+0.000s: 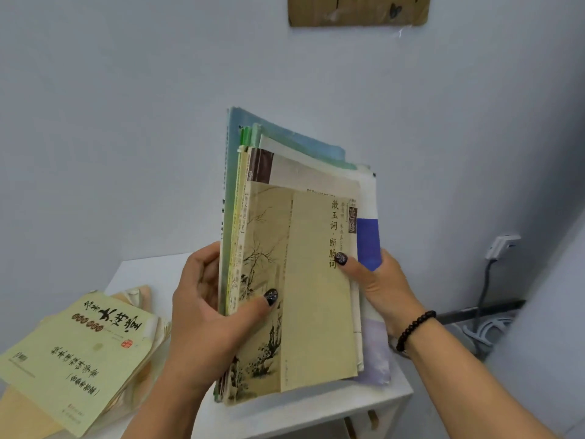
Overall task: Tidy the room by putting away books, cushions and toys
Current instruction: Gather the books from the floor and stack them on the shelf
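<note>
Gripping a stack of books [300, 264] upright w/ both hands, bottom edges resting on the white table [316, 410]. Left hand [205, 312] curls round the spine side, thumb on the front cover; right hand [376, 286] clasps the open edge, thumb on front. Left of the stack, a pile of yellow booklets [79, 353] lies flat on the table. Wall socket [501, 247] right of the stack.

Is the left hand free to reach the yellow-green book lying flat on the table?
Probably not yet: the left hand grips the upright stack of books. The yellow-green book lies close beside it, uncovered.
</note>
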A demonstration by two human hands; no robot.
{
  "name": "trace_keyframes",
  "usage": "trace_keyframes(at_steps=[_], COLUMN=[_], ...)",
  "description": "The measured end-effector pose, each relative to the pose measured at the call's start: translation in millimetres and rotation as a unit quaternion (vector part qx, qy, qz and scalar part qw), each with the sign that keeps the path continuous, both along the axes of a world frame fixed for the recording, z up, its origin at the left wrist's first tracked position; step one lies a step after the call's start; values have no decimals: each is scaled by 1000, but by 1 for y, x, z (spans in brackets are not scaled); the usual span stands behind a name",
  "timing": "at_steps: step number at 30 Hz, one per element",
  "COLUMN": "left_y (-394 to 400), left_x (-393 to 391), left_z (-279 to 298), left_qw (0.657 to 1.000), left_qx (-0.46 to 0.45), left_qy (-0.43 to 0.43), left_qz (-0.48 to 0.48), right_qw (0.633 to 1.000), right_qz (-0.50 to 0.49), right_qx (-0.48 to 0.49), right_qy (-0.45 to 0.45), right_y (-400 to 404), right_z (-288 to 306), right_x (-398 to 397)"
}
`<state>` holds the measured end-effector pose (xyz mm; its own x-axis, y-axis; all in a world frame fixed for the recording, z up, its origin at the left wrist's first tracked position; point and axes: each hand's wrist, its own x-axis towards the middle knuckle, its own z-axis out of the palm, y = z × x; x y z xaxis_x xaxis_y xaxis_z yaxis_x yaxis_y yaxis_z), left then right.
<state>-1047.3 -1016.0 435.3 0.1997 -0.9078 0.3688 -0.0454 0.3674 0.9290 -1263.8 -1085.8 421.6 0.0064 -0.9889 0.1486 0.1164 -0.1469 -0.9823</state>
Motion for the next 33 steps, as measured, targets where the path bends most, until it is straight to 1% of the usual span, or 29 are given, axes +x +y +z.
trace_keyframes(at_steps=[1,3,4,8,10,12,14,16,19,26,31,33], left_y=[0,-4,-7,-9,-7,-5,-3,-3,-3,-2,-9,-11], left_x=[4,9,10,9,5,0,-5,-8,-5,-9,-8,-3], left_z=[0,5,4,2,2,3,2,-1,-4,-5,-4,-6], left_qw=[1000,999,998,996,996,999,999,999,998,997,995,995], left_qx=[-8,-26,-27,-10,-4,-24,-35,-40,-54,-67,-97,-101], left_qy=[2,30,33,67,73,46,20,24,19,15,-3,-12], left_qz=[8,35,46,62,48,12,-8,-8,-2,-19,-1,-3], right_qw=[999,994,992,985,986,989,988,989,987,990,990,989], right_qz=[-12,-19,-22,-15,-8,13,20,0,-24,15,30,43], right_qx=[-34,-107,-120,-170,-164,-147,-151,-151,-155,-139,-127,-118], right_qy=[-17,-19,-28,15,17,-6,-3,-4,18,-1,47,82], right_y=[4,3,5,11,15,20,26,31,35,37,36,35], right_z=[0,12,17,23,19,18,20,23,27,27,25,27], right_x=[3,7,9,10,8,3,-3,-9,-10,0,-3,-10])
